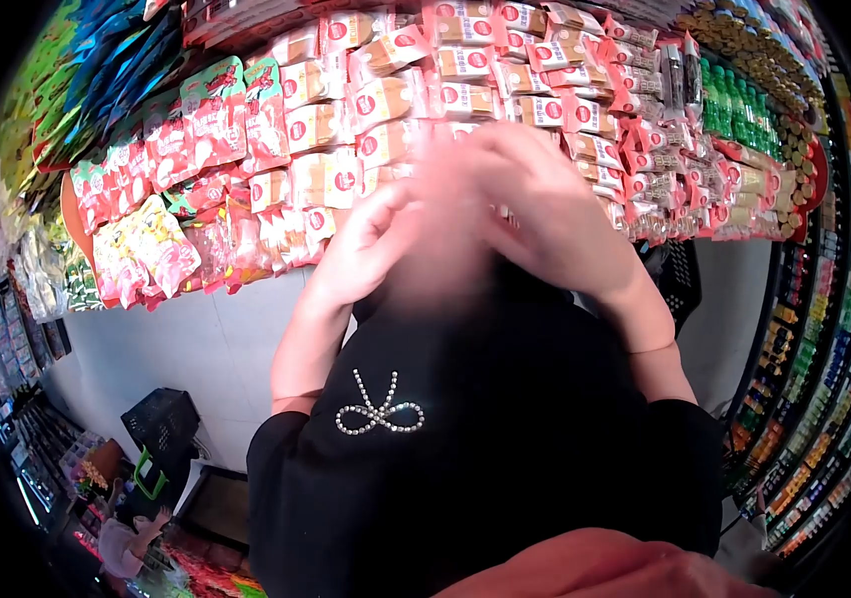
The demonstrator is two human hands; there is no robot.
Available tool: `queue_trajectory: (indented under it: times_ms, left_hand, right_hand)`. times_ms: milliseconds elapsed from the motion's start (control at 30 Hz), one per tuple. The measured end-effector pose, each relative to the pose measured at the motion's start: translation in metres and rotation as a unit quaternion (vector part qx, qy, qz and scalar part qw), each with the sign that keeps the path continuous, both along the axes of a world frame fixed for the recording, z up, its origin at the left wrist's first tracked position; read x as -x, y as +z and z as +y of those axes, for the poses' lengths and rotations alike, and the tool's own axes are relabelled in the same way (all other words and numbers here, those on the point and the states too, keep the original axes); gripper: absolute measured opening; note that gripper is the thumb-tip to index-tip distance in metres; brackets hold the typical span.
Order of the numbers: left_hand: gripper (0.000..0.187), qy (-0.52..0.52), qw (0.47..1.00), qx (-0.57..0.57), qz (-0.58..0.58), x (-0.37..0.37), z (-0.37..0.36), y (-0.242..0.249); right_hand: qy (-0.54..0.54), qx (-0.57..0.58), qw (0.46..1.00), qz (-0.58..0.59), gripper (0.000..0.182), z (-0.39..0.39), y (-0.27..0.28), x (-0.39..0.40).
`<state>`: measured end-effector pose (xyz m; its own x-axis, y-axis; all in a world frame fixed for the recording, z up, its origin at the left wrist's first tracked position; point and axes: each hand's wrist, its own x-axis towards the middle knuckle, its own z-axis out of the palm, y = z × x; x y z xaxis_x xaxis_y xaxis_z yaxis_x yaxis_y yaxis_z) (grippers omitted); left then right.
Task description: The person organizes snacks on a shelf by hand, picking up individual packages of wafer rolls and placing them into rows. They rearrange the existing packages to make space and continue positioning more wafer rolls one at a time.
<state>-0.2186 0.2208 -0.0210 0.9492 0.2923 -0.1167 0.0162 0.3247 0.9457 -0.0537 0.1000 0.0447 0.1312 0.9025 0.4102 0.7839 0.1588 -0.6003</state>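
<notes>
Both my hands are raised in front of my chest, close to the camera. My left hand [374, 244] is on the left with its thumb side showing; its fingertips run into a blurred patch. My right hand [540, 204] curves in from the right, its fingers bent toward the left hand and smeared by motion. A pale, skin-coloured blur lies between the two hands, and I cannot make out whether anything is held there. Beyond them are rows of brown-and-white snack packets [465, 65] with red round labels.
Red-and-green pouches [214, 115] and yellow-pink bags [146, 249] fill the display's left side. Green bottles [739, 110] stand at the right. Curved shelves [814, 329] run along the right edge. A black basket [161, 419] and another person [127, 538] are at lower left.
</notes>
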Motion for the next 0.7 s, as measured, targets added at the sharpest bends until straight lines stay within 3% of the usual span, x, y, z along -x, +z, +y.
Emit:
queue_trajectory:
  times_ms: [67, 133, 200, 233, 400, 467, 567, 600, 700]
  left_hand:
    - [0.031, -0.075, 0.992, 0.098, -0.033, 0.004, 0.008, -0.008]
    - [0.032, -0.072, 0.994, 0.084, -0.011, 0.000, 0.001, -0.004]
    - [0.034, -0.042, 0.998, -0.035, 0.030, -0.008, -0.010, 0.010]
    - [0.029, -0.032, 0.998, 0.031, 0.048, -0.011, -0.014, 0.017]
    - [0.019, 0.016, 0.998, -0.033, 0.043, -0.013, -0.017, 0.018]
    - [0.016, 0.044, 0.996, -0.042, 0.063, -0.016, -0.016, 0.024]
    - [0.012, 0.155, 0.966, -0.203, 0.042, -0.034, -0.009, 0.032]
    - [0.012, 0.154, 0.966, -0.205, 0.042, -0.043, -0.005, 0.032]
    - [0.020, 0.175, 0.883, -0.434, -0.035, -0.074, 0.003, 0.028]
  right_hand:
    - [0.029, -0.014, 0.999, 0.002, 0.032, -0.005, -0.014, 0.004]
    - [0.049, -0.030, 0.998, 0.008, 0.026, -0.007, -0.029, 0.009]
    - [0.053, -0.013, 0.998, 0.022, 0.025, -0.016, -0.025, 0.006]
    - [0.040, 0.011, 0.999, 0.010, 0.026, -0.020, -0.023, 0.003]
    - [-0.050, 0.049, 0.997, 0.026, 0.035, -0.038, -0.026, -0.025]
    - [-0.092, 0.016, 0.991, -0.099, 0.035, -0.039, -0.033, -0.033]
    - [-0.115, 0.017, 0.985, -0.124, 0.032, -0.037, -0.043, -0.029]
    - [-0.134, 0.012, 0.980, -0.148, 0.031, -0.036, -0.046, -0.028]
    - [-0.143, 0.020, 0.978, -0.149, 0.028, -0.036, -0.048, -0.028]
